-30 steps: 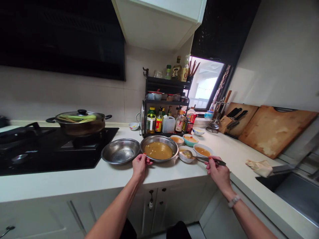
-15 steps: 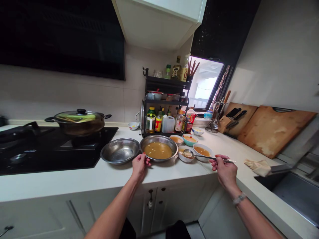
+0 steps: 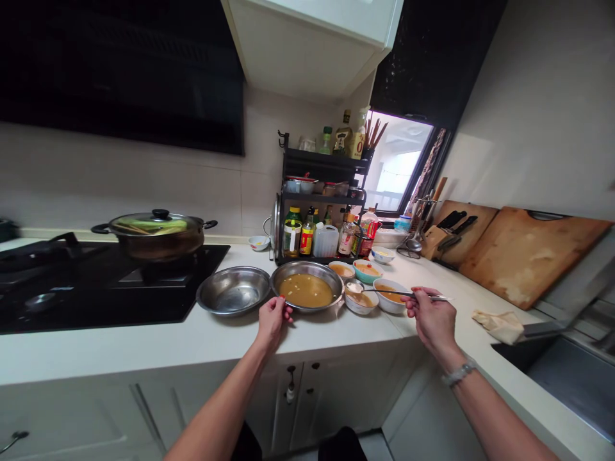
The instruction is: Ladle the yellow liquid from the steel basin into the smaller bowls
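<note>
My left hand (image 3: 273, 317) pinches the near-left rim of a metal basin (image 3: 339, 296) that holds brownish liquid with pale bits. In my right hand (image 3: 432, 317) is the handle of a long metal ladle (image 3: 384, 292). The ladle's bowl is over the far-left side of a small white bowl (image 3: 361, 310) with brownish liquid, close to the basin's right rim. Beside it stands another white bowl (image 3: 391, 305) of orange-brown liquid, partly behind the ladle handle. Behind these are a third small bowl (image 3: 342, 274) and a turquoise bowl (image 3: 368, 278), both filled.
Left of the basin sits a second metal basin (image 3: 235, 310). A lidded pot (image 3: 161, 243) stands on the black stove (image 3: 144, 310). Behind is a black rack (image 3: 319, 197) with several bottles. Cutting boards (image 3: 542, 253), a knife block (image 3: 439, 243) and a cloth (image 3: 500, 325) are at right, near the sink (image 3: 571, 371).
The ladle's bowl has moved slightly left and up, from over the small white bowl's middle toward the basin's rim. My left hand stays at the basin; the view has shifted slightly.
</note>
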A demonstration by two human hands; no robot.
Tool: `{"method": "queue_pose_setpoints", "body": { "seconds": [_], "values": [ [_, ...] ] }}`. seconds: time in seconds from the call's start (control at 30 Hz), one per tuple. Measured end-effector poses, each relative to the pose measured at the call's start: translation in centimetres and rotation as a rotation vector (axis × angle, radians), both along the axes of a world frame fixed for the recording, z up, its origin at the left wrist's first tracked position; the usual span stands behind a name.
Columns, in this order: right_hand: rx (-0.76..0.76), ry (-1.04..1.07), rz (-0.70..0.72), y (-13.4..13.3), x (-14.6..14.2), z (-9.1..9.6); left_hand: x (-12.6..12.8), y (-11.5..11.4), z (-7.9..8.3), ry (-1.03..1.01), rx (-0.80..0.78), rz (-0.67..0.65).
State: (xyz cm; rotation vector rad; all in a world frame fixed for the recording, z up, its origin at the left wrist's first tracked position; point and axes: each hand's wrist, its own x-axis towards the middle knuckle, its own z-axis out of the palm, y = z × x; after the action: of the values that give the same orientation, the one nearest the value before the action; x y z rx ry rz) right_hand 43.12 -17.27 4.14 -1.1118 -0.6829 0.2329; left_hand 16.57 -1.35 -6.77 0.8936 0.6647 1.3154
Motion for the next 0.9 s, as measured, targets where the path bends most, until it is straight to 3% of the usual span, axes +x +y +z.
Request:
{"method": "queue_pose_setpoints", "body": {
  "seconds": [0.27, 0.5, 0.67, 0.9],
  "values": [
    [0.009, -0.026, 0.08, 3.1, -2.6, 0.9, 0.0, -0.2, 0.1, 0.013, 0.001, 0.003],
    [-0.083, -0.547, 0.153, 3.3, -5.0, -0.3, 0.0, -0.1, 0.1, 0.0, -0.002, -0.006],
    [-0.05, -0.855, 0.123, 2.2, -4.7, -0.9, 0.0, 0.0, 0.0, -0.005, -0.008, -0.007],
    [-0.125, -0.633, -0.11, 0.2, -1.7, -2.3, -0.1, -0.1, 0.0, 0.009, 0.003, -0.008]
  ]
}}
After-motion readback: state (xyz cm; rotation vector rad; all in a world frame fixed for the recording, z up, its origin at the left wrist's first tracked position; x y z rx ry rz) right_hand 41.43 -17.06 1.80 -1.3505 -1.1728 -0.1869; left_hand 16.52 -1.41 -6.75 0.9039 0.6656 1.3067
